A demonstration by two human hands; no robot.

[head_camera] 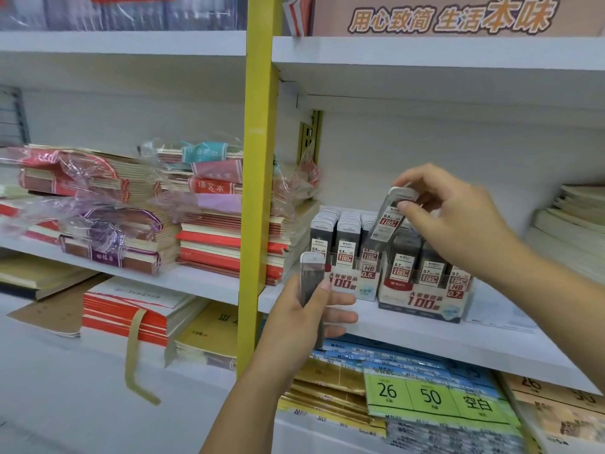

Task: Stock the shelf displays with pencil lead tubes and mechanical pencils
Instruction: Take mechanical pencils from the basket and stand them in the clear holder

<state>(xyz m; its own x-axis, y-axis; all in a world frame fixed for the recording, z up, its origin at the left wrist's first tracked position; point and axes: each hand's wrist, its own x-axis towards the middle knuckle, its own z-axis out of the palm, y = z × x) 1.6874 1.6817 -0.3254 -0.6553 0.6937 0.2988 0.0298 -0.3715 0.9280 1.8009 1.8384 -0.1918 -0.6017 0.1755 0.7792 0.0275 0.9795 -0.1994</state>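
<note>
My R hand (pixel 458 217) pinches a lead tube (pixel 391 213), cap up, tilted right, over the display box (pixel 422 301); L hand (pixel 307 319) grips another tube (pixel 311 278), upright.

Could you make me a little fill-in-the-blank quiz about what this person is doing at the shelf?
1. The right hand holds a lead tube labelled ___ mm.
2. The left hand holds another lead tube, standing ___.
3. The right display box is marked HB ___.
4. The post between the shelves is ___.

Missing words: 0.5; upright; 0.7; yellow
</note>
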